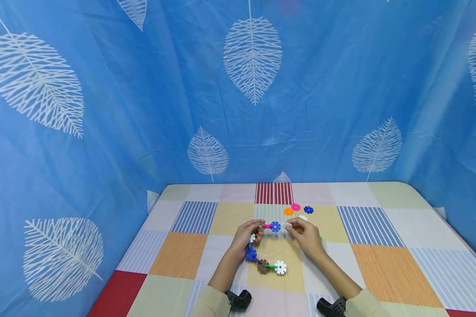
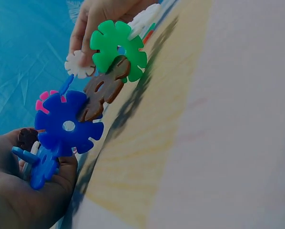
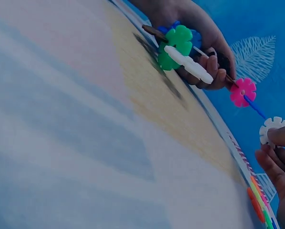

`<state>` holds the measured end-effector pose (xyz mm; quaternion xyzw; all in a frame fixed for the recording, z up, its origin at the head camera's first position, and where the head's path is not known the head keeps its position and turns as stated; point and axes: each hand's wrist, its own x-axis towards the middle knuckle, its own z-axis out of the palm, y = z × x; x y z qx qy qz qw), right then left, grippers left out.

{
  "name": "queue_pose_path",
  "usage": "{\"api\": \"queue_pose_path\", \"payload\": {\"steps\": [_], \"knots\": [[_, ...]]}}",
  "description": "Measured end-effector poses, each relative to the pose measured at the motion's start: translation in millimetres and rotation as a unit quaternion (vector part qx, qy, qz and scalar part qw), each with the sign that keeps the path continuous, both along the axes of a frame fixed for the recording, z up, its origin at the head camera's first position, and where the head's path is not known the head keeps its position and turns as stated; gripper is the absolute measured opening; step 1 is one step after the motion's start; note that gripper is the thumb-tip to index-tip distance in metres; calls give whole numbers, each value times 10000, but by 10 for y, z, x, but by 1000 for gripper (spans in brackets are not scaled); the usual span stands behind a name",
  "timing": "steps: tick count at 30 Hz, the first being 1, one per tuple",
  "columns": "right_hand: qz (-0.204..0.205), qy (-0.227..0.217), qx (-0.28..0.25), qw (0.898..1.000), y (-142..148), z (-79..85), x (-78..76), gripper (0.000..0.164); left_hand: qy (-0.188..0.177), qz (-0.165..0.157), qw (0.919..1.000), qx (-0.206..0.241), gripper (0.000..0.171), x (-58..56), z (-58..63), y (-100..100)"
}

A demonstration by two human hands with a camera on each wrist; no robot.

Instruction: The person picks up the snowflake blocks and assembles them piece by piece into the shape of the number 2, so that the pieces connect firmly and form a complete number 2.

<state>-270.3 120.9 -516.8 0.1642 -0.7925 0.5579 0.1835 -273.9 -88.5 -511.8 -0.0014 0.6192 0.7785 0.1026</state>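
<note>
A curved chain of interlocking flower-shaped plastic discs hangs from my left hand [image 1: 246, 235], whose fingers grip it near its upper end. Past those fingers come a pink disc [image 3: 243, 92] and a blue disc [image 1: 275, 226]. Lower down the chain are another blue disc [image 2: 68, 125], a brown disc [image 2: 104, 89], a green disc [image 2: 117, 50] and a white end disc [image 1: 280, 267]. Between thumb and fingers my right hand [image 1: 307, 237] pinches a separate-looking white disc [image 3: 272, 130], close to the upper blue disc's edge. Whether these two touch I cannot tell.
Loose discs lie on the patchwork-covered table [image 1: 198, 255] beyond my hands: orange [image 1: 288, 211], pink [image 1: 295, 207], blue [image 1: 308, 209] and white [image 1: 303, 218]. Something green [image 1: 321, 238] shows partly behind the right hand. A blue leaf-patterned curtain [image 1: 317, 110] surrounds the table.
</note>
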Motion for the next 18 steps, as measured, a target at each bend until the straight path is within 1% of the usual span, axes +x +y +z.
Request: {"api": "queue_pose_path", "payload": {"steps": [3,7,12,18], "knots": [[105,-131,-101,9998,-18,-3,14,11,-11,23,10000,21,26,6,1,-11],[180,-100,-157,9997,-23,-13,26,10,-2,106,9999,22,25,19,-6,-3],[237,-31,-254,9994,-22,-29,23,9,134,161,9998,23,26,10,-27,5],[256,-137,-352,9990,-32,-17,35,10,68,203,9997,132,25,8,-19,10]]}}
